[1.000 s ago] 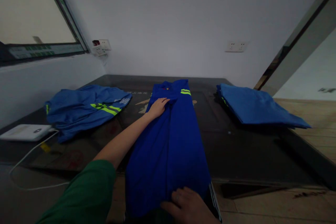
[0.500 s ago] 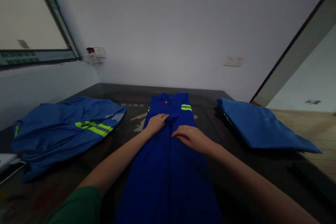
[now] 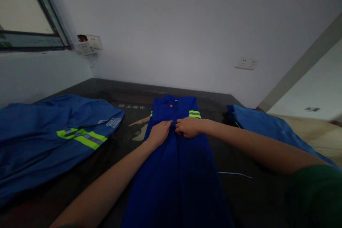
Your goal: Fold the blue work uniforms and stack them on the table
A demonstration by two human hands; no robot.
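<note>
One royal-blue work garment (image 3: 175, 164) with reflective striping lies lengthwise on a dark table (image 3: 107, 87), directly in front of the person and beneath both hands. Its long axis runs straight away from the body: the near part spreads wide and leaves the bottom of the view, while the far end, narrower from here, points toward the wall (image 3: 171, 35). A dark lengthwise line divides the near part down the middle. At the far end is a small red and yellow mark (image 3: 170, 105), with a yellow-green and grey band (image 3: 195, 114) at the right edge.

The two hands meet at that middle line, much closer to the far end than to the bottom of the view. The left hand (image 3: 159, 132) is just left of the line, fingers together and fingertips against the cloth. The right hand (image 3: 188, 127) is just right of it, fingers curled inward to the fabric. The fingertips nearly face each other, and neither hand is clearly nearer the line. Whether either hand pinches the cloth cannot be told.

Farther out, a crumpled blue garment (image 3: 48, 124) with a reflective band (image 3: 82, 138) and white lettering (image 3: 113, 123) lies on the left. On the right, beyond the right forearm, is another blue garment (image 3: 269, 126), partly hidden by that arm. A thin pale line (image 3: 235, 174) shows on the table nearer the person.
</note>
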